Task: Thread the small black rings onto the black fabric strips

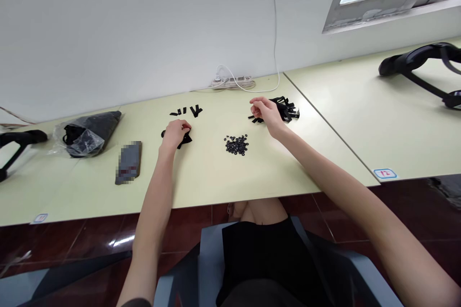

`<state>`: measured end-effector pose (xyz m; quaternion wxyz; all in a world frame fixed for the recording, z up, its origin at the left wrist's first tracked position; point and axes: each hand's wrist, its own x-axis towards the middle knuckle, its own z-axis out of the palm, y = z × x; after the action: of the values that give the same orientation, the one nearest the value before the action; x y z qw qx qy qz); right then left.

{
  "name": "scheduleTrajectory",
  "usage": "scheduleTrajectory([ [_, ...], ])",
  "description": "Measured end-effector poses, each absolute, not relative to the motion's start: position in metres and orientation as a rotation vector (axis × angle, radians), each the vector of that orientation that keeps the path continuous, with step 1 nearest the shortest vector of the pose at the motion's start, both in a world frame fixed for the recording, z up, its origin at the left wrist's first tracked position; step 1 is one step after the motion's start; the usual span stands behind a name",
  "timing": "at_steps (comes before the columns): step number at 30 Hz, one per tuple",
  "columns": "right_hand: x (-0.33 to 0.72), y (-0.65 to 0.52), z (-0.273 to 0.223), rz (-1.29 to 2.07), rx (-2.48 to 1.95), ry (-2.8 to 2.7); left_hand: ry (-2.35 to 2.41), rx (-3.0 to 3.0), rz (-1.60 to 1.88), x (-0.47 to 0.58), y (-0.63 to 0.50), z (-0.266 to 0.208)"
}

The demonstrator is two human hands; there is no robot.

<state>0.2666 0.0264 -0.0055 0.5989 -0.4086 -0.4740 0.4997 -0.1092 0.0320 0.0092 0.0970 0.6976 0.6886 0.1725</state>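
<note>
Over a small heap of black strip-like pieces [185, 138], left of the table's middle, my left hand [174, 133] is closed with fingers bent downward. The hand covers part of that heap, so what its fingertips grip is hidden. My right hand [266, 114] is at the left edge of a larger pile of black strips [288, 109], its fingers curled and drawn together. Anything between those fingers is too small to make out. Between and nearer than both hands lies a pile of small black ring-like pieces [236, 145]. Several short black strips [196, 111] lie beyond my left hand.
A grey, pixelated flat object [128, 162] and a clear plastic bag [86, 134] with dark contents lie at left. A power strip [232, 82] with a white cable rests by the wall. Black curved frames [425, 64] stand at the far right and far left.
</note>
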Motion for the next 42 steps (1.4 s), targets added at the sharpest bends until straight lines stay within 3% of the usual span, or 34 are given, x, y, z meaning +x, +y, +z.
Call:
scheduleTrajectory([
  [9, 0.259, 0.016, -0.006, 1.143, -0.944, -1.353, 2.100, 2.129, 0.620, -0.076, 0.028, 0.003],
  [14, 0.254, 0.009, -0.008, 0.978, -0.947, -1.549, 1.706, 1.985, 1.027, -0.051, 0.023, 0.009],
  [19, 0.242, -0.005, -0.005, 0.804, -0.829, -1.758, 1.302, 1.952, 1.067, -0.019, 0.010, 0.008],
  [35, 0.238, -0.005, -0.005, 0.875, -0.810, -1.730, 1.016, 1.829, 0.980, 0.006, -0.001, -0.002],
  [42, 0.239, -0.007, -0.002, 1.290, -0.715, -1.580, 1.075, 1.949, 1.023, 0.007, -0.006, 0.003],
])
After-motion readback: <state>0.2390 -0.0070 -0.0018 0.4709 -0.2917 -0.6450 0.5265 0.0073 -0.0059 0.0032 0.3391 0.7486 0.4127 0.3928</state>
